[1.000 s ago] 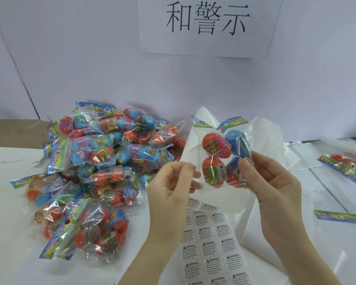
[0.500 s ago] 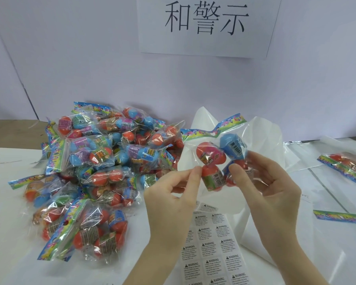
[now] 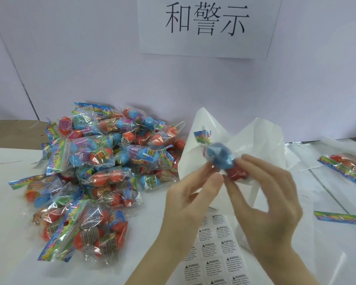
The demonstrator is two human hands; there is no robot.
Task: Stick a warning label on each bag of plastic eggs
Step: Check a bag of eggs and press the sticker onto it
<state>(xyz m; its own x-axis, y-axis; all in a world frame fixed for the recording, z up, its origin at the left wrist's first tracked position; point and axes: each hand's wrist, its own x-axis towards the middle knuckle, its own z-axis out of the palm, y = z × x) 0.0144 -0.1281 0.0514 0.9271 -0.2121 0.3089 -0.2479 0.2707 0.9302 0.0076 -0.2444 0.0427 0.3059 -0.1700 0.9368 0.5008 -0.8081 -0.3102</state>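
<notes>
I hold one clear bag of plastic eggs [image 3: 220,156] in the air over the table, blurred by motion, with blue eggs and a red one inside and its colourful header pointing up. My left hand [image 3: 190,194] pinches its lower left edge. My right hand [image 3: 265,202] grips the red-egg end between thumb and fingers. A sheet of white warning labels [image 3: 216,256] lies flat on the table under my wrists. A big pile of egg bags [image 3: 99,171] lies to the left.
A crumpled white plastic bag [image 3: 259,136] stands behind my hands. One egg bag [image 3: 344,167] lies alone at the right edge, with a loose colourful header strip [image 3: 339,218] nearer me. A paper sign [image 3: 208,25] hangs on the wall.
The held bag has turned from facing me to nearly edge-on, its header now bunched and upright. Both hands have shifted slightly right and their fingers have spread.
</notes>
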